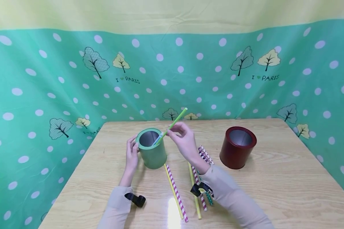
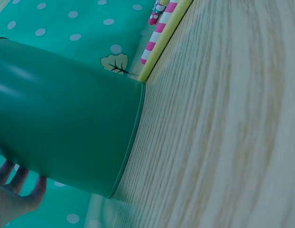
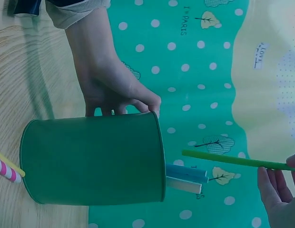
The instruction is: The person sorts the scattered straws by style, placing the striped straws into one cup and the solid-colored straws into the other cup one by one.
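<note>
"Head view: in the foreground, a yellow straw (image 1: 173,191) and a pink-and-white striped straw (image 1: 177,193) lie side by side on the table (image 1: 289,184); a second bunch of straws (image 1: 197,203) lies partly hidden by the right sleeve (image 1: 232,197)."

"What about the yellow straw's far tip?"

"Left wrist view puts it just beside the foot of an upright green can (image 1: 153,157); whether they touch, one cannot tell."

"Who has the can?"

"A person's left grip (image 1: 132,156), curved around its left side near the rim. The right grip (image 1: 184,139) pinches a lime-green straw (image 1: 176,121) between thumb and fingers, slanting above the can."

"Is that straw inside?"

"From the head, its lower end overlaps the rim; right wrist view shows that end free, apart from the can, beside the blue straws (image 3: 188,172) and a white straw (image 3: 184,184) that poke out of the mouth."

"And beyond?"

"Head view alone carries the dark red can (image 1: 235,154), standing upright and well apart to the right. Behind the table hangs a green, white-dotted curtain (image 1: 172,95) printed with trees and the word PARIS."
</note>
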Motion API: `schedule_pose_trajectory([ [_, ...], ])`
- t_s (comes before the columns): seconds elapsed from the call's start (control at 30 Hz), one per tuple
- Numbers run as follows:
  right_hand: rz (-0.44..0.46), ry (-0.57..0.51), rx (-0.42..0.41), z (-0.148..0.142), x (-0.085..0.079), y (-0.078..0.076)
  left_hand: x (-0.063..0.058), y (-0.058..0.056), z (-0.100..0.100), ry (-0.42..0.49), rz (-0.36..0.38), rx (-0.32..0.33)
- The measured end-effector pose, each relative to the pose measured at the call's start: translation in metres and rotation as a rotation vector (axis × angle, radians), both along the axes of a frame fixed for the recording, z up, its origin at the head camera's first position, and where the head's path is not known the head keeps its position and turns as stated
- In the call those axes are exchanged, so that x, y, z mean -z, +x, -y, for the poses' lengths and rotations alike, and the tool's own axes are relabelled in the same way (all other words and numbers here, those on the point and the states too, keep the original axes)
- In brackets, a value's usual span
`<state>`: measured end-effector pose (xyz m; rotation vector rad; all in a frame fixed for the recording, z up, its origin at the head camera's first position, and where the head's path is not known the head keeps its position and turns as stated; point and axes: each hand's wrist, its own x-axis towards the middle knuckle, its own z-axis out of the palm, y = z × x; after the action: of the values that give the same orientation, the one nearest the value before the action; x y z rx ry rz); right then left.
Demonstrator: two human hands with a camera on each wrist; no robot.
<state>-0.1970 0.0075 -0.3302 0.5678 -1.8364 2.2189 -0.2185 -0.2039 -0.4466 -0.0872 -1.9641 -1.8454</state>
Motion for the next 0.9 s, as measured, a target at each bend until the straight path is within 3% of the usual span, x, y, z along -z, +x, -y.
schedule_pose_trajectory([
  [0.33, -0.006, 0.065, -0.004, 0.016, 0.011, -0.008, 0.000, 0.001, 0.000, 0.006, -0.014, 0.007],
  [0.57, 0.023, 0.136, -0.013, 0.019, -0.005, 0.005, -0.001, 0.001, 0.000, 0.011, -0.011, 0.005],
  [0.9, 0.053, 0.210, -0.020, 0.010, 0.002, 0.009, 0.000, 0.001, 0.000, -0.002, -0.032, 0.005],
])
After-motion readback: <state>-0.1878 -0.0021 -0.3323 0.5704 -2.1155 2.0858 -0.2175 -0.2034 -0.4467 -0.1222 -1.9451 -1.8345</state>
